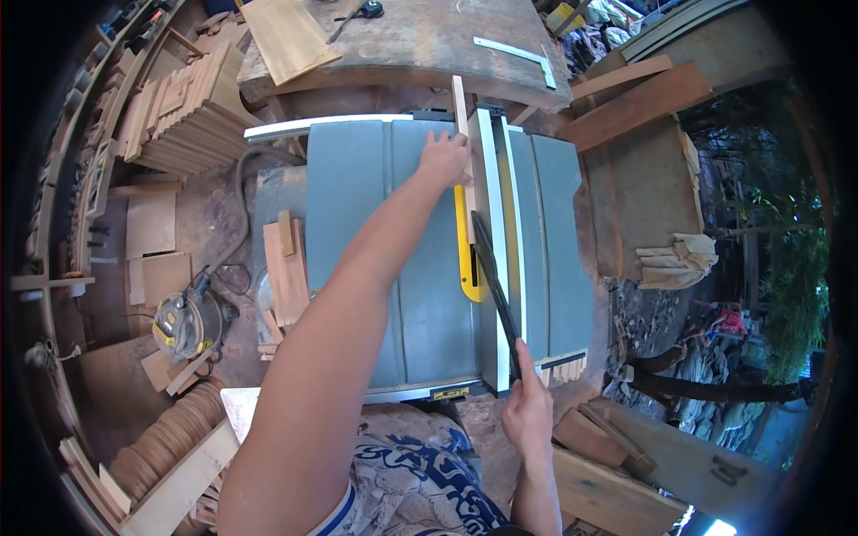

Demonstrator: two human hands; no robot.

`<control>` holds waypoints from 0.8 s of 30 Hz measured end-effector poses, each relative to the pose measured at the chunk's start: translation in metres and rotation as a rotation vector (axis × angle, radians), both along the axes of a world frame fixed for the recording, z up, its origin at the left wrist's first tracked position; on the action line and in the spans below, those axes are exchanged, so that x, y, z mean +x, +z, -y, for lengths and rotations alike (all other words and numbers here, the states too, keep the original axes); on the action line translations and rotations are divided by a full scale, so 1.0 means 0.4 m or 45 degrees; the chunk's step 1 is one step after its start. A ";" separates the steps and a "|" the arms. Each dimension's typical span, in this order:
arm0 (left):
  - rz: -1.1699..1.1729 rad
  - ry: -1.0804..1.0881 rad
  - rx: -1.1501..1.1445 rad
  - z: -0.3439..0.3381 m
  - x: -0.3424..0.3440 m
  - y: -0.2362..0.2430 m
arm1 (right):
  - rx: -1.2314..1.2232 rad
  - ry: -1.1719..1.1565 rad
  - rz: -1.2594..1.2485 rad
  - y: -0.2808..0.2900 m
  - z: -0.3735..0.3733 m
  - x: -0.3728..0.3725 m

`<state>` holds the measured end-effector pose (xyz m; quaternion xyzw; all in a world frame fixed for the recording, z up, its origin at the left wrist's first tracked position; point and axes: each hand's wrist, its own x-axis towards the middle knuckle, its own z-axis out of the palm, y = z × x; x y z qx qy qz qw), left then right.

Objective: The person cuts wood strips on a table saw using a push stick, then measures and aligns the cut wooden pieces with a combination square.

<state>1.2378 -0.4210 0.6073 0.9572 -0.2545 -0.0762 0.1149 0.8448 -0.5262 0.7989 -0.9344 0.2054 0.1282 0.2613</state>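
A narrow wooden strip [460, 107] lies along the fence [489, 179] of a table saw [349, 205], its far end sticking out past the saw's back edge. My left hand [444, 159] is stretched across the table, fingers apart, resting against the strip's left side. In my right hand [527, 411], near the front of the fence, is a long black push stick [487, 259]. Its far tip meets the near end of the strip. A yellow throat plate [468, 268] lies beside the fence; I cannot make out the blade.
Beyond the saw stands a wooden workbench [402, 54] with a board [286, 40] and a metal square [514, 55]. Stacked wood pieces [183, 116] and a shop vacuum [188, 322] with a hose are at left. Gloves [677, 261] lie at right, near long planks [639, 107].
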 end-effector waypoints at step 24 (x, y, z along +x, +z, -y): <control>-0.099 0.207 -0.053 0.028 0.261 -0.013 | -0.036 0.247 0.128 -0.045 0.083 0.251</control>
